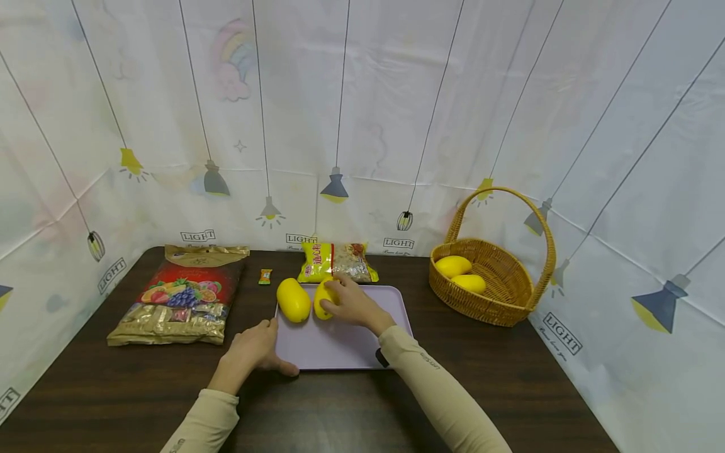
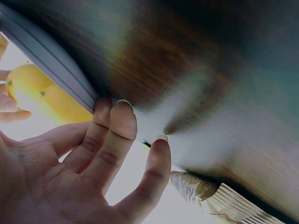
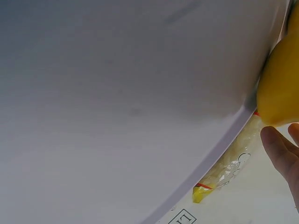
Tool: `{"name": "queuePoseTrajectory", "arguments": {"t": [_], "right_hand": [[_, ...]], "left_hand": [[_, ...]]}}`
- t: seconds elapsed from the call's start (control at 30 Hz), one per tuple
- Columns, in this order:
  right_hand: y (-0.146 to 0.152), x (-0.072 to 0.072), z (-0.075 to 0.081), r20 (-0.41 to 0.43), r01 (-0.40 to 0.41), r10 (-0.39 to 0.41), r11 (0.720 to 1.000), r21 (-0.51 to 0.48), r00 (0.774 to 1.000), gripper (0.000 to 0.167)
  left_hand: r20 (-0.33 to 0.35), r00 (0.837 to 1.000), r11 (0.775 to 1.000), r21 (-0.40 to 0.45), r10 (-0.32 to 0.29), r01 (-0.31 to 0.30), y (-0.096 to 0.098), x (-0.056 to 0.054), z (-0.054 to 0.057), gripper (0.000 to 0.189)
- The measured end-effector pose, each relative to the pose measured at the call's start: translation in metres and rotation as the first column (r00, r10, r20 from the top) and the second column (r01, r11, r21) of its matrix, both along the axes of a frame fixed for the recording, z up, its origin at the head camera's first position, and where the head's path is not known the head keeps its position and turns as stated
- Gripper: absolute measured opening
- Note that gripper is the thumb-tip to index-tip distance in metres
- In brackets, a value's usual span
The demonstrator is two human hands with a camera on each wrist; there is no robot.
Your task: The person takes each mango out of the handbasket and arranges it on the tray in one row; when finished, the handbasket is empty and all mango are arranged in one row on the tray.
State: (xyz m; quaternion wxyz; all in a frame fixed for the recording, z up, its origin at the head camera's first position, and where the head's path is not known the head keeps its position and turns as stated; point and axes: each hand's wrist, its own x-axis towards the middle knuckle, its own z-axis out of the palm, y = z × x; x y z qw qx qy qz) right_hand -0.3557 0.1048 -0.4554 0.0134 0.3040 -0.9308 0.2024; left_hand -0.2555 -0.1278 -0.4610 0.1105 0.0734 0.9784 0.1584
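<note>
My right hand [image 1: 354,304] holds a yellow mango [image 1: 324,299] at the back left of a lilac tray [image 1: 345,349]. Fingertips [image 3: 272,140] touch that mango's side in the right wrist view. Just to its left, another mango [image 1: 294,301] lies by the tray's left edge. My left hand [image 1: 255,348] rests against the tray's left side, its thumb at the front corner. In the left wrist view its fingers [image 2: 122,121] are extended, some touching the tray's outer rim [image 2: 60,63]. Two more mangoes [image 1: 453,266] lie in a wicker basket [image 1: 481,310].
The basket, with a tall arched handle [image 1: 549,245], stands at the table's back right. Behind the tray lies a yellow, partly clear food bag [image 1: 340,263]. A large red and gold candy bag [image 1: 181,296] lies left, with one small wrapped candy [image 1: 265,277] beside it.
</note>
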Motion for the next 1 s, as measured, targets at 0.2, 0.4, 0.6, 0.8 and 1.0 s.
{"name": "queuePoseTrajectory", "arguments": {"t": [0.2, 0.4, 0.6, 0.8, 1.0], "right_hand": [[0.005, 0.002, 0.001, -0.029, -0.007, 0.007, 1.000, -0.011, 1.000, 0.046], [0.013, -0.001, 0.000, -0.037, 0.004, -0.004, 1.000, 0.002, 0.999, 0.050], [0.021, -0.001, 0.004, 0.024, 0.046, -0.047, 0.998, 0.036, 0.999, 0.053], [0.032, 0.000, 0.008, 0.025, 0.065, -0.066, 0.997, 0.028, 0.998, 0.056], [0.042, 0.002, 0.014, 0.050, 0.101, -0.102, 0.995, 0.019, 0.994, 0.055]], "left_hand": [[-0.002, 1.000, 1.000, -0.001, -0.002, 0.002, 0.000, 0.000, -0.001, 0.126], [0.000, 1.000, 1.000, -0.006, -0.003, 0.003, -0.001, 0.001, -0.001, 0.126], [-0.001, 1.000, 1.000, -0.009, -0.008, 0.008, 0.000, 0.003, 0.003, 0.123], [-0.007, 1.000, 1.000, -0.006, -0.013, 0.013, 0.001, 0.004, 0.004, 0.123], [-0.006, 1.000, 1.000, -0.012, -0.012, 0.012, 0.000, 0.003, 0.003, 0.123]]}}
